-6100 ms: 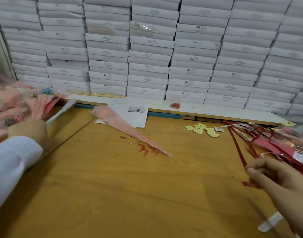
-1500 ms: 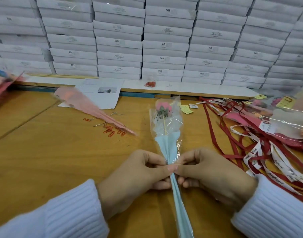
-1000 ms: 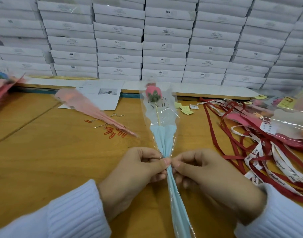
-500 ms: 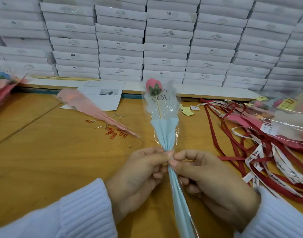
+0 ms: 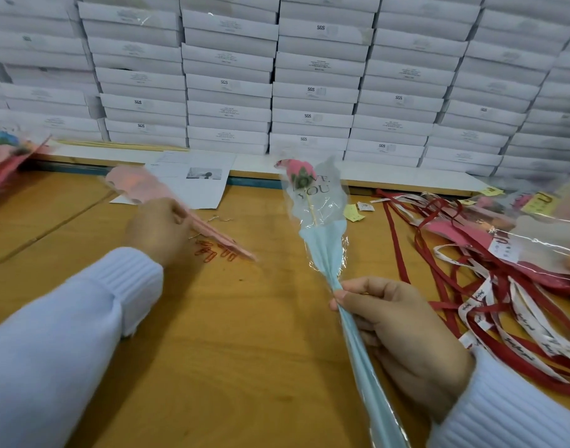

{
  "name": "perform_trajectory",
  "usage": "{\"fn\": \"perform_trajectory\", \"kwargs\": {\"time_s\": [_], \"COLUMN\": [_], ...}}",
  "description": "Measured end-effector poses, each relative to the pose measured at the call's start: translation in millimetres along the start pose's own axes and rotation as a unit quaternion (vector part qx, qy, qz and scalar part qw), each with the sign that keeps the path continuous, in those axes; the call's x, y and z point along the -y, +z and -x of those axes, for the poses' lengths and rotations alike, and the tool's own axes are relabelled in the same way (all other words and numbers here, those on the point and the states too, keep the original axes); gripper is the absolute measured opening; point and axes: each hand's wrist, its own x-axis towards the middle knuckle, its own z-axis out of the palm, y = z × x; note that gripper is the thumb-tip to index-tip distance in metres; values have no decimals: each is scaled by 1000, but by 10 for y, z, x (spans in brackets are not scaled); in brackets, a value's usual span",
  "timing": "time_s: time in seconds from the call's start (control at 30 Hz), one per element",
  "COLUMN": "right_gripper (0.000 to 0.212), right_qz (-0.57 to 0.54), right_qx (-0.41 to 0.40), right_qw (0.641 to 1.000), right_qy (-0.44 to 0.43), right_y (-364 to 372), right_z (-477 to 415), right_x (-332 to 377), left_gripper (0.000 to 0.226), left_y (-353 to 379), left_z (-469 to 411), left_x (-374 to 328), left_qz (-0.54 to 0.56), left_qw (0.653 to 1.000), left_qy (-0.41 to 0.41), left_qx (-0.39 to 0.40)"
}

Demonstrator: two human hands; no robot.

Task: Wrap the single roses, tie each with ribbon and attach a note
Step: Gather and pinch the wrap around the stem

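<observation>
The wrapped rose (image 5: 325, 253) stood just right of the frame's centre, bud toward the top. Its blue paper and clear sleeve were gathered to a narrow neck, and the tail ran to the lower edge. The right hand (image 5: 396, 337) was clamped on that neck, thumb and fingers curled round it, probably to stop the pleats springing open before a ribbon went on.

The left hand (image 5: 157, 232) reached to the upper left, over a pink wrap (image 5: 138, 185) and just above the red paper clips (image 5: 212, 252). It was blurred and seen from the back, so I could not tell whether its fingers were apart or closed. It was likely after a clip for the note.

Red and white ribbons (image 5: 477, 299) lay heaped at the right, near the holding hand, with yellow notes (image 5: 353, 212) just beyond the rose. These supplies seemed kept within reach on the wooden table (image 5: 244, 350).
</observation>
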Motion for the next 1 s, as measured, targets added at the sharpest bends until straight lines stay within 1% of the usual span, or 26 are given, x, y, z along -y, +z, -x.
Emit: {"fn": "perform_trajectory", "kwargs": {"time_s": [0.07, 0.1, 0.17, 0.2, 0.23, 0.4, 0.47, 0.53, 0.6, 0.7, 0.8, 0.93, 1.0], "right_gripper": [12, 12, 12, 12, 11, 10, 9, 7, 5, 8, 6, 5, 5], "right_qz": [5, 8, 13, 13, 11, 2, 4, 5, 7, -5, -11, -19, -15], "right_qx": [9, 10, 11, 12, 11, 15, 15, 20, 28, 31, 27, 22, 22], "right_qw": [1000, 1000, 1000, 1000, 1000, 1000, 1000, 1000, 1000, 999, 1000, 1000, 1000], "right_qy": [2, 3, 4, 6, 7, 15, 14, 12, 10, 11, 12, 12, 7], "right_y": [-2, -6, -11, -9, -5, 11, 6, 0, -5, -31, -32, -34, -41], "right_z": [-6, -14, -30, -33, -35, -22, -17, -9, 3, 26, 6, -16, -18], "right_x": [-11, -17, -27, -30, -32, -23, -24, -19, -9, -8, -15, -21, -30], "left_gripper": [20, 19, 10, 4, 4, 30, 36, 35, 30, 22, 19, 19, 19], "left_y": [84, 116, 156, 176, 194, 229, 218, 191, 151, 87, 21, -79, -138], "left_z": [-106, -140, -187, -209, -226, -264, -253, -236, -234, -241, -245, -205, -187], "left_x": [249, 305, 306, 286, 270, 308, 327, 322, 322, 339, 379, 396, 378], "left_qz": [-35, -17, 26, 18, 3, -44, -85, -151, -183, -179, -155, -112, -87], "left_qw": [998, 997, 993, 993, 994, 993, 992, 986, 981, 983, 987, 991, 993], "left_qy": [-14, -17, -19, -16, -14, -30, -24, -18, -19, -1, 27, 73, 74], "left_qx": [50, 79, 112, 114, 110, 103, 91, 70, 57, 40, 25, 5, -28]}}
